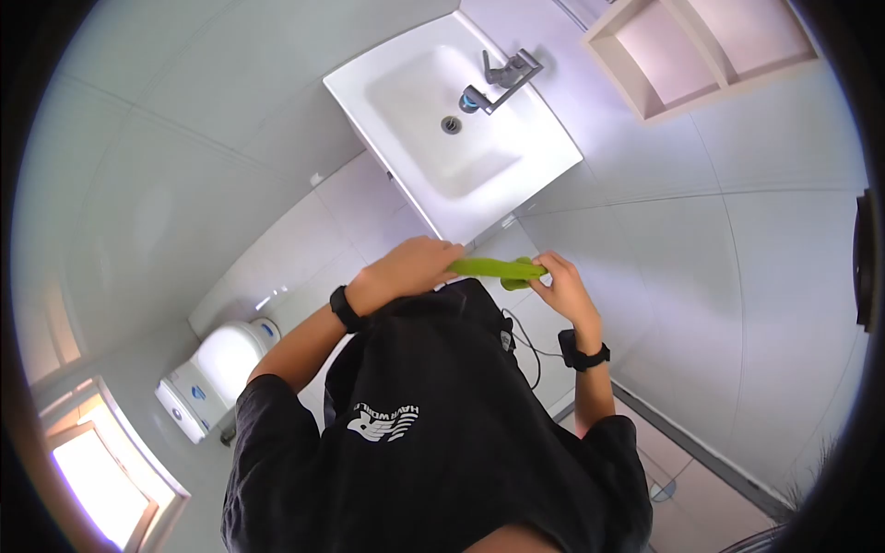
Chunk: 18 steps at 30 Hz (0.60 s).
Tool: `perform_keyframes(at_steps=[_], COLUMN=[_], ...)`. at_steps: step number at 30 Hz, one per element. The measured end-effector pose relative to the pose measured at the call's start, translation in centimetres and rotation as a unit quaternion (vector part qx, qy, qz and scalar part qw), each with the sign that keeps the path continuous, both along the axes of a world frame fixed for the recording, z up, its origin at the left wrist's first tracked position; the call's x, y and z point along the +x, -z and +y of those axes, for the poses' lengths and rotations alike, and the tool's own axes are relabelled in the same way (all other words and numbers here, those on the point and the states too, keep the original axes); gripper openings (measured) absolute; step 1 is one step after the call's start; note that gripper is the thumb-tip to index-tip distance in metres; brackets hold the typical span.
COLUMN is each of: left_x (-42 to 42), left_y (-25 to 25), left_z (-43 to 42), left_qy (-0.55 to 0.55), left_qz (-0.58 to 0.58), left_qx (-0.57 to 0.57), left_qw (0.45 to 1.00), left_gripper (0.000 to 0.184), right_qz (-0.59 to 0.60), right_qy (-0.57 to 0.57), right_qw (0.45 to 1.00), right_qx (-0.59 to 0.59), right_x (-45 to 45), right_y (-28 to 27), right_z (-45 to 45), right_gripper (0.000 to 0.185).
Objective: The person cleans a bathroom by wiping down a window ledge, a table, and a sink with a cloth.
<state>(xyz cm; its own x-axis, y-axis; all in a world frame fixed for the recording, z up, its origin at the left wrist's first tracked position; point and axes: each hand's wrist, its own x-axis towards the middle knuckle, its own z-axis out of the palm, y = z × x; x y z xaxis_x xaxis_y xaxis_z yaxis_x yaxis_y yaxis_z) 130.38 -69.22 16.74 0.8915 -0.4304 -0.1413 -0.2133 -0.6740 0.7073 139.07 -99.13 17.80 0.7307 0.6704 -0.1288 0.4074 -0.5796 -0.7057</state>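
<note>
A bright green cloth (489,268) is stretched as a narrow strip between my two hands, in front of my body and just below the sink's front edge. My left hand (412,267) is closed on its left end, with the fingertips partly hidden. At the other end, my right hand (564,286) pinches the cloth between thumb and fingers. A doubled-over part of the cloth hangs just beside those fingers. Both wrists carry a black band or watch.
Ahead stands a white sink (433,175) with a dark grey faucet (510,78). A wall shelf (645,55) is at upper right. A white toilet (226,364) stands at left, near a bright window (106,479). Dark cables (533,346) lie by my right arm.
</note>
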Motion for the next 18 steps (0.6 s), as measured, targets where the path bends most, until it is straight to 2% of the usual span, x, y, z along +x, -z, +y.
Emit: perform_keyframes(at_steps=[2, 5, 8, 11, 12, 14, 18], left_x=[-0.2, -0.9, -1.7, -2.1, -2.1, -1.6, 1.5], left_y=[2.3, 3.0, 5.3, 7.6, 8.0, 8.5, 10.7], left_z=[1.3, 2.4, 4.3, 5.9, 6.3, 7.2, 8.6], left_qy=[-0.032, -0.022, -0.029, -0.033, -0.026, -0.017, -0.122], left_qz=[0.03, 0.047, 0.055, 0.093, 0.101, 0.117, 0.027], left_qx=[0.022, 0.106, 0.131, 0.19, 0.199, 0.213, 0.25], left_qw=[0.999, 0.993, 0.989, 0.977, 0.974, 0.97, 0.96], left_gripper=[0.023, 0.021, 0.019, 0.015, 0.012, 0.011, 0.011], right_qz=[0.005, 0.052, 0.089, 0.113, 0.1, 0.081, 0.08], right_qy=[-0.004, -0.022, -0.059, -0.063, -0.071, -0.056, 0.026], right_qw=[1.0, 0.998, 0.994, 0.987, 0.981, 0.979, 0.978], right_qx=[-0.003, -0.034, -0.027, -0.096, -0.153, -0.181, -0.192], right_x=[1.0, 1.9, 2.3, 2.0, 2.0, 1.8, 3.4], right_y=[2.6, 5.8, 7.9, 9.3, 9.6, 10.4, 14.2], right_z=[0.3, 0.1, 0.2, -0.4, -0.5, -1.0, -1.1], right_gripper=[0.019, 0.015, 0.012, 0.01, 0.01, 0.012, 0.016])
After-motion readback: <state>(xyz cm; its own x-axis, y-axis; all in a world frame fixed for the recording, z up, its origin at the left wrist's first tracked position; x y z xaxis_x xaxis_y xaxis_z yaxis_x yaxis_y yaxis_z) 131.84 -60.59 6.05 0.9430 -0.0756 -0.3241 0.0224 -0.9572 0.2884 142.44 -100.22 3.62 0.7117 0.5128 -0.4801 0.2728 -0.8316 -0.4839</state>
